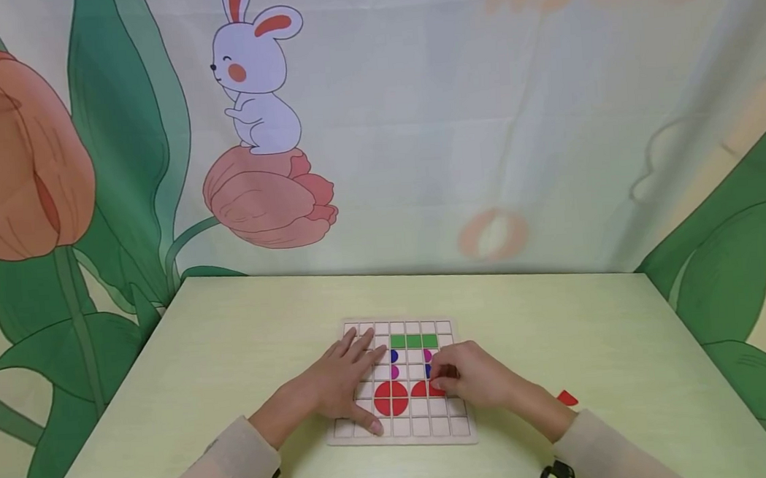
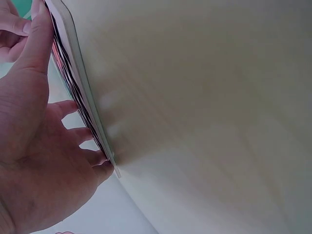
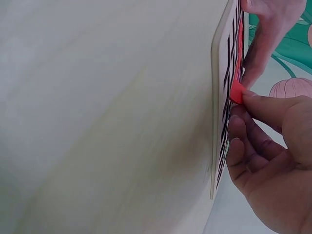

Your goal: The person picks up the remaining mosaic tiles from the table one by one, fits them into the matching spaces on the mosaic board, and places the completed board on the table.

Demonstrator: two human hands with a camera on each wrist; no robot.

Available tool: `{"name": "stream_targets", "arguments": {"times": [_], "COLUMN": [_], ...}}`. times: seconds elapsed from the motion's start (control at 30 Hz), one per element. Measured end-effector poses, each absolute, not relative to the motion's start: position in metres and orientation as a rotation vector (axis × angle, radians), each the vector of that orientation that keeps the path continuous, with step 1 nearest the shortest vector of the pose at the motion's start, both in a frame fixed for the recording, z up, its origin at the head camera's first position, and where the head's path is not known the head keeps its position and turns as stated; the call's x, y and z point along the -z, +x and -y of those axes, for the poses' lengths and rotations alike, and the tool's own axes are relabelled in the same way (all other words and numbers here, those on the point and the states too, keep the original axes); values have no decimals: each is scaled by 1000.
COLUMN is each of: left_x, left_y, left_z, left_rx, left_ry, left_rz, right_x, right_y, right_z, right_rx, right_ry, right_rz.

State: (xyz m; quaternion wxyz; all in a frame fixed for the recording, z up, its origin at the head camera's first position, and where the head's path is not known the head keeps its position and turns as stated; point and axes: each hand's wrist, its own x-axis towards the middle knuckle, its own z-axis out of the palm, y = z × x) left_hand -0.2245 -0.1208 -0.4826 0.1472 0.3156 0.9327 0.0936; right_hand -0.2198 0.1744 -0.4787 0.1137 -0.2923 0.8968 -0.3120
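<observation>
A pale board (image 1: 421,428) with a grid of squares lies on the table. My left hand (image 1: 339,380) rests on its left side with fingers spread and straight. At the right side, my right hand (image 1: 473,376) pinches a red quarter-circle piece (image 3: 236,92) between thumb and fingers, right at the board's surface. Beside that piece sits another red quarter (image 1: 418,390). Several red quarters form a full red circle (image 1: 391,399) to the left. Above them are blue and pink half-circles (image 1: 394,372), partly hidden on the right by my fingers, and a row of green squares (image 1: 414,341).
One more red piece (image 1: 567,398) lies on the table (image 1: 244,335), close to my right forearm. Behind the table's far edge hangs a printed curtain (image 1: 415,120) with a rabbit and tulips. A dark wrist device (image 1: 557,475) shows below the right sleeve.
</observation>
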Motion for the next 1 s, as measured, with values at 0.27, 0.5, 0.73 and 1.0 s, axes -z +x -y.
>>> {"name": "stream_targets", "arguments": {"times": [0.27, 0.5, 0.73, 1.0], "left_x": [483, 484, 486, 486], "left_y": [-224, -225, -226, -226], "left_z": [121, 121, 121, 120], "left_rx": [-261, -258, -252, -242], "left_ry": [915, 908, 896, 898], "left_rz": [-2685, -2689, -2692, -2694], "right_x": [480, 482, 482, 477], "right_y": [-219, -219, -219, -220], "right_z": [-174, -174, -174, -177], "right_rx": [864, 850, 833, 821], "right_ry": [-842, -852, -835, -854], "right_rz": [-2660, -2677, -2684, -2668]}}
